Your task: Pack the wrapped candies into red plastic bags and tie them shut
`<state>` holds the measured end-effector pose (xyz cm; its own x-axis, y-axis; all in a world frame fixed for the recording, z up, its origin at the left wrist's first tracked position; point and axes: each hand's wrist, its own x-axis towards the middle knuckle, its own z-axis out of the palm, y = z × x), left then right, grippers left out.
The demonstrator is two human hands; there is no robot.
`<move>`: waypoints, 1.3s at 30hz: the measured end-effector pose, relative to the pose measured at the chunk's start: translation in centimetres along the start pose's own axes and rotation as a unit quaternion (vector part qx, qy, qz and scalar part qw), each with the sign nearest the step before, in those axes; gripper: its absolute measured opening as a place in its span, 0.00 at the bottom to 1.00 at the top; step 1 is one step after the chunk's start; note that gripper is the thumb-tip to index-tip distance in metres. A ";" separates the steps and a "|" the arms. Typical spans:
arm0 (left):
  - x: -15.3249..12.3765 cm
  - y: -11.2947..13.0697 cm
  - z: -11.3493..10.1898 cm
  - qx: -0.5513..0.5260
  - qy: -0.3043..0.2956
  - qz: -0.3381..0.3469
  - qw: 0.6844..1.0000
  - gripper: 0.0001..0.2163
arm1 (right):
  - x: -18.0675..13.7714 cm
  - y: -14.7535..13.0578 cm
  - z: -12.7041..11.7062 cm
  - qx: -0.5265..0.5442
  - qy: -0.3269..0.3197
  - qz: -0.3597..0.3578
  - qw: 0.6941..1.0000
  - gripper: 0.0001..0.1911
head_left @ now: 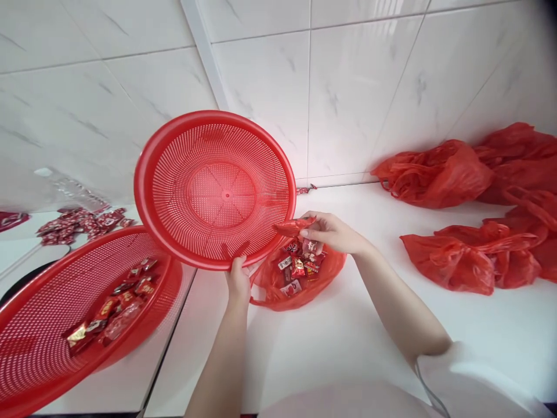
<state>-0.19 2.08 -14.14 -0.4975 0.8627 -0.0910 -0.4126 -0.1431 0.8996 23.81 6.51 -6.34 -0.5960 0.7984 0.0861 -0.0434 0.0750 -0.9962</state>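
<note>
My left hand [238,280] grips the lower rim of an empty red perforated basket [174,174], holding it tilted up on edge with its inside facing me. Just right of it, my right hand [331,232] pinches the upper edge of a red plastic bag [278,290] lying open on the white counter [348,337]. Wrapped candies [300,264] fill the bag.
A second red basket [43,325] at lower left holds several wrapped candies. More candies [78,223] lie in a heap at far left. Several crumpled red plastic bags [435,174] sit along the right, against the white tiled wall.
</note>
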 end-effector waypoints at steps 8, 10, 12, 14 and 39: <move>0.0 0.2 0.1 -0.016 0.011 0.009 1.000 0.19 | -0.3 0.5 -0.5 -0.234 -0.072 0.031 0.969 0.15; 0.1 0.2 0.0 -0.029 -0.010 0.009 1.000 0.19 | -0.2 1.0 -0.6 -0.286 -0.001 0.045 0.957 0.13; 0.0 0.2 -0.1 -0.040 -0.042 0.001 0.998 0.18 | 0.2 1.6 -0.6 -0.284 0.087 0.079 0.952 0.15; -0.2 0.3 -0.3 -0.042 -0.079 -0.012 0.996 0.16 | 0.7 2.0 -0.6 -0.227 0.130 0.094 0.961 0.17; 0.9 0.5 -0.8 0.026 0.122 0.190 0.974 0.09 | -0.5 -2.3 0.4 0.235 0.183 -0.001 0.955 0.13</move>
<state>-1.49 2.39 -14.11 -0.7763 0.6097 0.1601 -0.1269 -0.3999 0.9077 23.87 5.64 -4.11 -0.2798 0.9600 0.0000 -0.4496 -0.1311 -0.8836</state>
